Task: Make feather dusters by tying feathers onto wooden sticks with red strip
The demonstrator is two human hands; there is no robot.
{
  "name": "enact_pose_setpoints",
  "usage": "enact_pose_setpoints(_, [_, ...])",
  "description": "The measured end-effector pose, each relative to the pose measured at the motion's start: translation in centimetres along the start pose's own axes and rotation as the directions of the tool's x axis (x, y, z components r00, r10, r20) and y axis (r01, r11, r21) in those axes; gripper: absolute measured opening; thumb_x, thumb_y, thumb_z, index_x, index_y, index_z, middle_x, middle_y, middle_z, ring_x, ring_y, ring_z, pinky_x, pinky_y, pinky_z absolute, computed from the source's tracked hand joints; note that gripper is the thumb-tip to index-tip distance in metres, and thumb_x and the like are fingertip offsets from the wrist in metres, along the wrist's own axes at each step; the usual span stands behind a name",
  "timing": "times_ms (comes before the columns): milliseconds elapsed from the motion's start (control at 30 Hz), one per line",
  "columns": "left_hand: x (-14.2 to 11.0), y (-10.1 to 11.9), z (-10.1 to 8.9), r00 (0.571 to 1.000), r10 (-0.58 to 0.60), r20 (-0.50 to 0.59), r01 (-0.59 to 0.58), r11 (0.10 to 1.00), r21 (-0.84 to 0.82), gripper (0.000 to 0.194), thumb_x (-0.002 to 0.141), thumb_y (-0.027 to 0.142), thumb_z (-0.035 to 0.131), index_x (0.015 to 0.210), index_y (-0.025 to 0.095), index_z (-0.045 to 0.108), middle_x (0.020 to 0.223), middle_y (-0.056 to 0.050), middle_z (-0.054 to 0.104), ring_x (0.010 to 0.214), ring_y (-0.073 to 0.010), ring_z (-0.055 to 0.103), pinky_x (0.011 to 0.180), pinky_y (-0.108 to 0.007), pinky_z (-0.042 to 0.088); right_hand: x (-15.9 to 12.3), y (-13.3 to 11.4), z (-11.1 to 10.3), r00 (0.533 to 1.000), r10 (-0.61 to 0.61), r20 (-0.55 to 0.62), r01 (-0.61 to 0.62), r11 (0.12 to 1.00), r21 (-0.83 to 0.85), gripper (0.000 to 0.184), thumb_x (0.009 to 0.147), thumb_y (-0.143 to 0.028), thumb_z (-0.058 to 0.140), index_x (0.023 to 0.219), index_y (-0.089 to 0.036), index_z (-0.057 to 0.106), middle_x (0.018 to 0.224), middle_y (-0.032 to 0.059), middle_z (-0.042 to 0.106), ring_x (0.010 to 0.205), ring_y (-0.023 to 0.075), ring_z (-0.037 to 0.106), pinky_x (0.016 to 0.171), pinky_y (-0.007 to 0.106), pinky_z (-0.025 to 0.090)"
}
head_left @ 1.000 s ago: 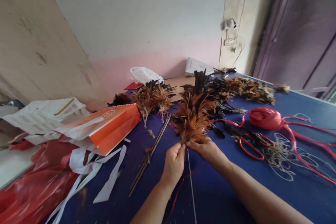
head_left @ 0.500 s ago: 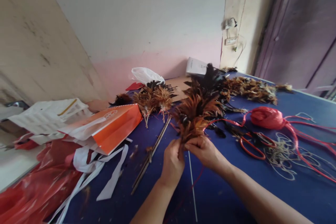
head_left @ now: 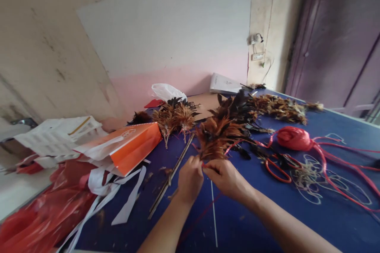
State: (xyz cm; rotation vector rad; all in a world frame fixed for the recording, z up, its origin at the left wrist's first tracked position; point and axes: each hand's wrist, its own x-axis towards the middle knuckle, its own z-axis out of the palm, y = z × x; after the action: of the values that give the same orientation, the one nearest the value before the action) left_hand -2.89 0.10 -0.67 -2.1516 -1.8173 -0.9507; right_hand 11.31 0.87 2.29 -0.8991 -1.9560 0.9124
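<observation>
A bundle of brown and black feathers [head_left: 215,136] stands up from my hands, tips leaning away to the right. My left hand [head_left: 190,178] is closed round its lower end, hiding the stem. Against that same spot, my right hand [head_left: 227,176] pinches the red plastic string [head_left: 230,147], a bit of which shows at the fingertips. From the bundle the string runs right to a red string ball [head_left: 293,138]. A thin red strand also slants down below my hands over the blue tabletop [head_left: 237,221].
Finished-looking feather bunches [head_left: 182,116] lie beyond thin sticks [head_left: 172,178]. Loose feathers [head_left: 279,108] are heaped at the back right. Red-handled scissors [head_left: 277,170] sit beside tangled pale string [head_left: 308,178]. On the left are an orange paper bag [head_left: 136,146] and red plastic [head_left: 56,201].
Both hands and the feather bundle have shifted slightly left, and the bundle's top sits lower. My right hand stays pinched at the bundle's base. The camera view has tilted a little.
</observation>
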Motion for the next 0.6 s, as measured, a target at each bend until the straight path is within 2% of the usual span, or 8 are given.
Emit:
enact_pose_setpoints(67, [1.0,-0.9,-1.8,0.999,0.030,-0.046,-0.023,0.990,0.139,0.027,0.086,0.012,0.033,0.093,0.015,0.059,0.078,-0.008,0.060,0.074,-0.0187,0.057,0.067,-0.027,0.042,-0.2,-1.1,-0.9,0.991,0.090,0.098,-0.102,0.986,0.129,0.024,0.076,-0.030,0.052,0.058,-0.016,0.056,0.048,-0.0051,0.036,0.046,0.0067,0.030,0.042,0.020,0.021])
enact_pose_setpoints(133, [2.3,-1.4,-4.1,0.991,0.067,-0.113,-0.039,0.971,0.236,0.029,0.088,0.014,0.032,0.105,0.015,0.056,0.080,-0.008,0.060,0.075,-0.0183,0.057,0.068,-0.027,0.042,-0.7,-2.4,-1.7,0.960,0.178,0.218,-0.254,0.881,0.399,0.020,0.075,-0.036,0.056,0.071,-0.017,0.060,0.049,-0.0060,0.040,0.041,0.0056,0.031,0.040,0.019,0.022])
enact_pose_setpoints(233, [4.6,-1.4,-7.3,0.970,0.140,-0.199,-0.066,0.938,0.339,0.030,0.088,0.015,0.033,0.108,0.015,0.055,0.085,-0.009,0.060,0.081,-0.0200,0.058,0.072,-0.028,0.042,-2.1,-4.3,-1.3,0.936,0.170,0.308,-0.350,0.531,0.772,0.025,0.073,-0.040,0.062,0.083,-0.018,0.060,0.051,-0.0065,0.043,0.038,0.0044,0.032,0.039,0.018,0.027])
enact_pose_setpoints(300, [6.1,-1.0,-8.8,0.962,0.158,-0.222,-0.063,0.922,0.383,0.029,0.087,0.014,0.033,0.106,0.014,0.055,0.087,-0.010,0.059,0.082,-0.0211,0.058,0.072,-0.029,0.042,-3.3,-5.5,0.1,0.940,0.156,0.304,-0.339,0.332,0.880,0.025,0.071,-0.039,0.065,0.084,-0.017,0.061,0.052,-0.0060,0.044,0.039,0.0042,0.034,0.040,0.018,0.031])
enact_pose_setpoints(367, [7.3,-0.7,-9.4,0.961,0.183,-0.208,-0.089,0.915,0.393,0.029,0.086,0.012,0.033,0.103,0.013,0.056,0.087,-0.010,0.058,0.083,-0.0216,0.057,0.073,-0.029,0.042,-4.4,-6.6,1.9,0.943,0.165,0.290,-0.319,0.191,0.928,0.025,0.071,-0.037,0.066,0.086,-0.017,0.062,0.054,-0.0051,0.046,0.042,0.0049,0.037,0.043,0.019,0.035])
enact_pose_setpoints(433, [8.2,-0.5,-9.6,0.957,0.228,-0.182,-0.155,0.926,0.344,0.029,0.084,0.010,0.034,0.102,0.013,0.057,0.089,-0.010,0.058,0.085,-0.0208,0.056,0.074,-0.029,0.042,-5.0,-7.6,3.2,0.956,0.154,0.248,-0.263,0.090,0.960,0.025,0.072,-0.036,0.066,0.088,-0.018,0.062,0.055,-0.0046,0.046,0.047,0.0066,0.042,0.050,0.021,0.040])
enact_pose_setpoints(500, [9.0,-0.5,-9.6,0.951,0.222,-0.217,-0.178,0.962,0.207,0.027,0.084,0.011,0.036,0.099,0.015,0.058,0.087,-0.008,0.058,0.083,-0.0191,0.056,0.073,-0.027,0.041,-5.0,-8.3,4.0,0.974,0.115,0.197,-0.202,0.026,0.979,0.023,0.072,-0.035,0.066,0.087,-0.018,0.062,0.052,-0.0056,0.043,0.050,0.0079,0.044,0.057,0.024,0.043])
enact_pose_setpoints(600, [10.3,-0.5,-10.6,0.932,0.009,-0.363,-0.077,0.982,-0.174,0.019,0.083,0.017,0.043,0.074,0.014,0.059,0.065,-0.003,0.053,0.066,-0.0150,0.052,0.062,-0.024,0.040,-4.6,-8.7,4.0,0.974,0.048,0.220,-0.218,-0.032,0.975,0.020,0.073,-0.031,0.066,0.086,-0.018,0.061,0.048,-0.0081,0.035,0.043,0.0046,0.033,0.051,0.020,0.039])
